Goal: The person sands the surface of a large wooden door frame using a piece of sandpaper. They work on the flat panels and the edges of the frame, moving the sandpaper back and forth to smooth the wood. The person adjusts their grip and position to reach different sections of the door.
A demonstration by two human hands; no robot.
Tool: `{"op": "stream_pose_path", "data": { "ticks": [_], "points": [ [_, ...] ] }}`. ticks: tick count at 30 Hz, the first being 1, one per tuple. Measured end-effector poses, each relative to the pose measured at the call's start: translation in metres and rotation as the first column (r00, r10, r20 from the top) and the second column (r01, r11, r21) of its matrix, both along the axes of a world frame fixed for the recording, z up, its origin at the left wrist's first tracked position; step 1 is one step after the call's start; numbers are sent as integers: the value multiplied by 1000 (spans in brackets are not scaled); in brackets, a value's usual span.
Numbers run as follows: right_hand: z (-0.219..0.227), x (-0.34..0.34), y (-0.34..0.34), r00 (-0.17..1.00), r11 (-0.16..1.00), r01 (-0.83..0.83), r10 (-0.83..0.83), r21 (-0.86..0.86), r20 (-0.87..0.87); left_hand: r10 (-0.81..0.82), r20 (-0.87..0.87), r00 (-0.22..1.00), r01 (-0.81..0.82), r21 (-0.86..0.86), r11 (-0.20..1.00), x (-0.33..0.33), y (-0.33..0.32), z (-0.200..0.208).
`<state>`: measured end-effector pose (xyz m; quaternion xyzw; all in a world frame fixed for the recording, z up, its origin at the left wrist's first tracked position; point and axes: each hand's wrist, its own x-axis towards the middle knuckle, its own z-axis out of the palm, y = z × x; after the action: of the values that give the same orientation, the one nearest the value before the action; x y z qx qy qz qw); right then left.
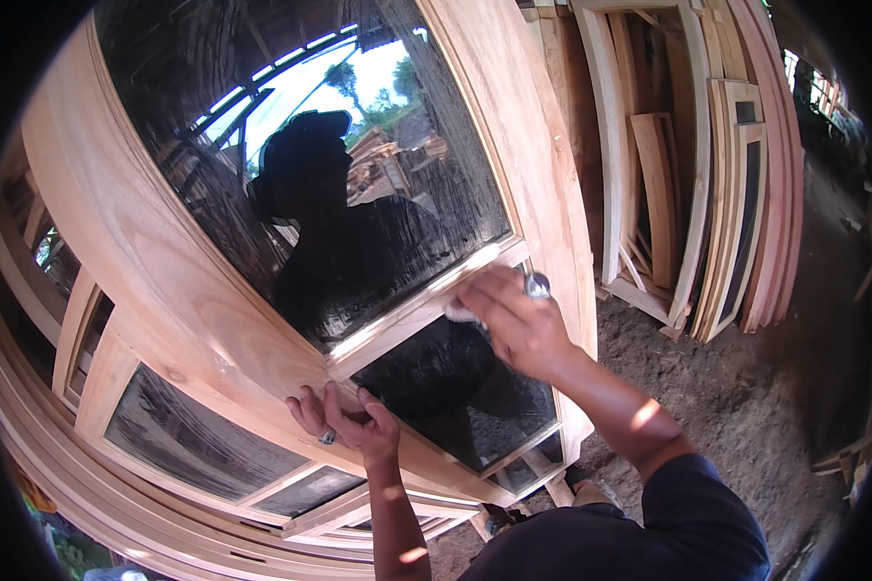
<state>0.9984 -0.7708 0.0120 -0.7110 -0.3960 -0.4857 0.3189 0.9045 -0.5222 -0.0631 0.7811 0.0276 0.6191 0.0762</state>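
Rail (397, 336) is lying just ahead of both hands, crossing the door (170, 228) between upper pane (358, 281) and lower pane (426, 382). Its long axis is running lower left to upper right. Right hand (519, 324) is sitting nearer, overlapping the rail's right end in view and pinching a pale pad (460, 312); motion blur is hiding whether pad is touching wood. Left hand (352, 423) is resting on the left stile (247, 363), fingers bent and parted, gripping nothing visible. Rail's left end is sitting just above those fingertips; most of its length is spanning the gap between hands.
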Motion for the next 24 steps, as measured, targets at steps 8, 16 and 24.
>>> {"op": "stream_pose_path", "data": {
  "ticks": [8, 16, 24],
  "points": [
    [-54, -45, -48, 973, 996, -74, 85, 59, -214, 148, -270, 951, -132, 77, 988, -20, -14, 36],
    [-135, -86, -91, 765, 979, 65, 75, 193, -640, 7, -448, 894, 60, 136, 989, 14, -88, 58],
    [-169, -83, -95, 664, 984, 54, 90, 167, -742, -636, -416, 650, 687, -34, 725, -4, -136, 55]
  ]
}}
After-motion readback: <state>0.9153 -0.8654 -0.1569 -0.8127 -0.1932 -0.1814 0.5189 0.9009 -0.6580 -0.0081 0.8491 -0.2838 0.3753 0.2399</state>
